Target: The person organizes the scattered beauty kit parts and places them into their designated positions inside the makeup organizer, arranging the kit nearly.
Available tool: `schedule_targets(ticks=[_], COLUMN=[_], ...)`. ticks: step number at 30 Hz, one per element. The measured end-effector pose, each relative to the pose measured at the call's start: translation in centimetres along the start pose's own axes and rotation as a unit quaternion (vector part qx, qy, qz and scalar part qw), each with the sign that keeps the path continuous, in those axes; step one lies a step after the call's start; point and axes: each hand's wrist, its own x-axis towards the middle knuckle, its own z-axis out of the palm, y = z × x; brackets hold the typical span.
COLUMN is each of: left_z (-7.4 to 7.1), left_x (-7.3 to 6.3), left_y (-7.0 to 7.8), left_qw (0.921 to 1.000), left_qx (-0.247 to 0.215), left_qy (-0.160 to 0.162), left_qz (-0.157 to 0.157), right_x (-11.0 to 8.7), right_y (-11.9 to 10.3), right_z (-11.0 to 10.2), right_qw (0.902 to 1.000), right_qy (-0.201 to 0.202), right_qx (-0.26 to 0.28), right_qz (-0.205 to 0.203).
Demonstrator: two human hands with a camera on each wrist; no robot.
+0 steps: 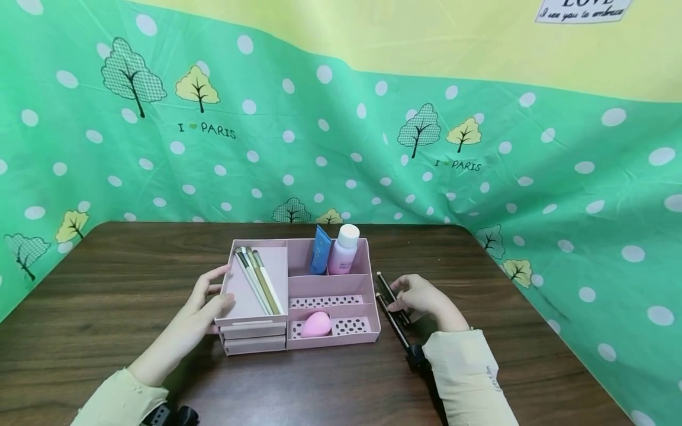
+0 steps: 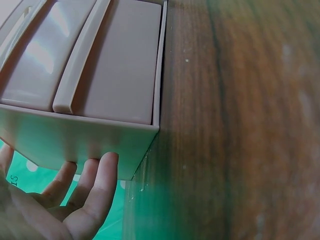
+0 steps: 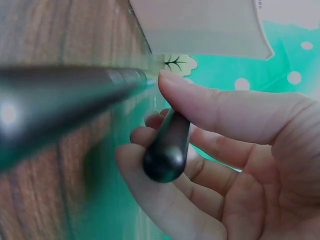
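Note:
A pink desktop organizer [image 1: 254, 322] with drawers stands on the table. My left hand [image 1: 199, 305] is at its left side, with fingertips touching the outer wall [image 2: 135, 145] in the left wrist view. To the organizer's right, my right hand [image 1: 423, 299] pinches a slim black pen-shaped stick [image 3: 167, 155] between thumb and fingers. Close beside it a second black stick [image 1: 391, 319] lies on the table, looming large in the right wrist view. Several makeup brushes [image 1: 261, 281] lie in the organizer's top left tray. A pink makeup sponge [image 1: 317, 325] sits in a front compartment.
A blue tube [image 1: 321, 251] and a white-capped pink bottle [image 1: 344, 251] stand in the organizer's back compartment. The dark wooden table [image 1: 96, 307] backs onto a green and yellow dotted curtain [image 1: 362, 136].

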Motion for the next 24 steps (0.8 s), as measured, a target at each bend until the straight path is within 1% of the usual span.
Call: schedule_targets(ticks=[4, 6, 10, 13, 15, 24], left_z=[0.0, 0.0, 0.0, 0.0, 0.1, 0.1], left_x=[0.0, -0.1, -0.1, -0.1, 0.0, -0.1], left_y=[0.0, 0.0, 0.0, 0.0, 0.0, 0.0], left_qw=[1.0000, 1.0000, 1.0000, 1.0000, 1.0000, 1.0000], left_qx=[-0.004, -0.004, -0.002, -0.004, -0.004, 0.003], left_qy=[-0.001, -0.001, 0.001, 0.001, 0.002, 0.002], left_qz=[0.004, 0.005, 0.008, 0.007, 0.005, 0.001], right_x=[-0.1, -0.3, -0.7, -1.1, -1.4, -2.9], right_y=[0.0, -0.1, -0.5, -0.9, -1.3, -3.3], right_z=[-0.3, -0.5, -1.0, -1.4, -1.6, -2.2], right_qw=[1.0000, 0.9999, 0.9992, 0.9969, 0.9951, 0.9911], right_qy=[0.002, 0.011, 0.014, 0.003, -0.003, -0.014], right_qx=[0.002, 0.000, 0.035, 0.076, 0.094, 0.112], right_qz=[-0.006, -0.009, -0.014, -0.021, -0.031, -0.071])
